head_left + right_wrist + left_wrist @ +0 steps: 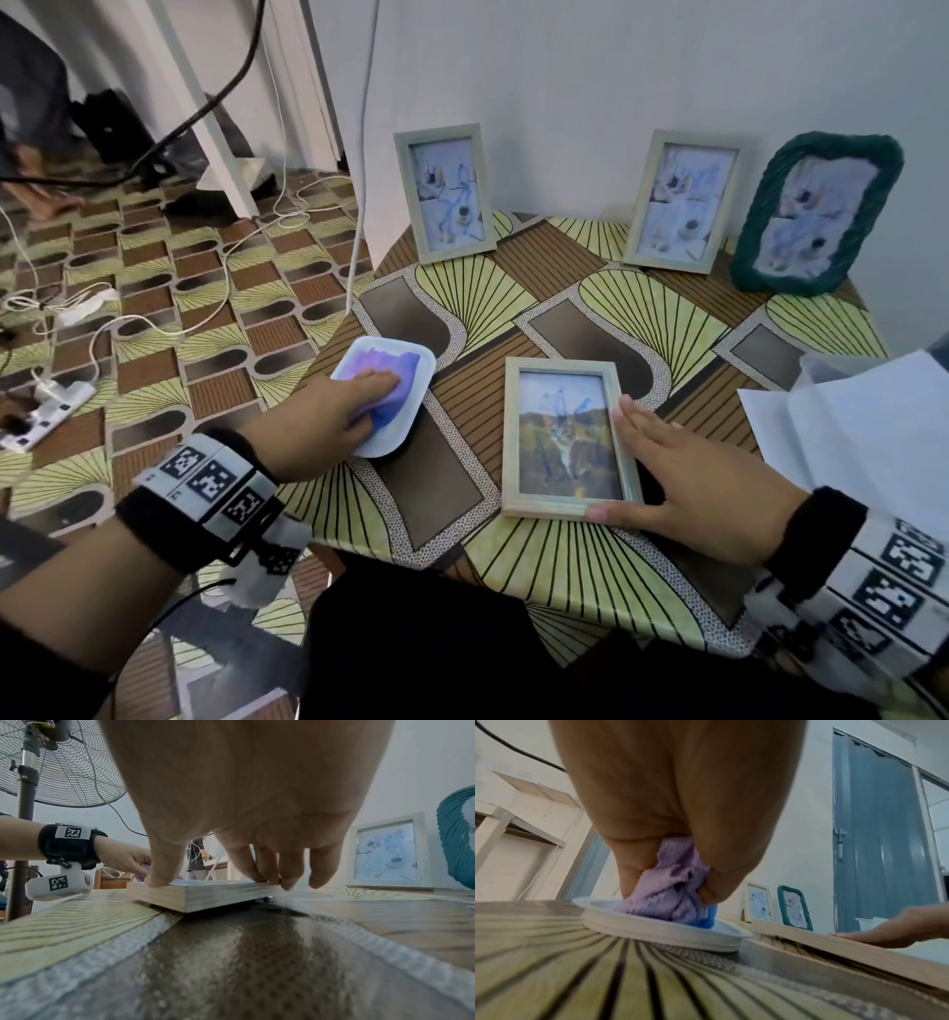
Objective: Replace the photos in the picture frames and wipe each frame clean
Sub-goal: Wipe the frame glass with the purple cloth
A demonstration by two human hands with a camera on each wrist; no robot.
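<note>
My left hand [328, 411] pinches the purple cloth [672, 882] in its tray [411, 354]; the flat landscape frame [567, 437] lies just right, long axis running near-to-far, my right hand [683, 462] spread along its edge.

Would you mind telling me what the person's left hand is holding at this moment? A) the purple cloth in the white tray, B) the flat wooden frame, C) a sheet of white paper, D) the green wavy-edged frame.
A: the left hand has its grip bunched around the purple cloth lying in the white tray, while the right hand rests on the flat wooden frame.
</note>
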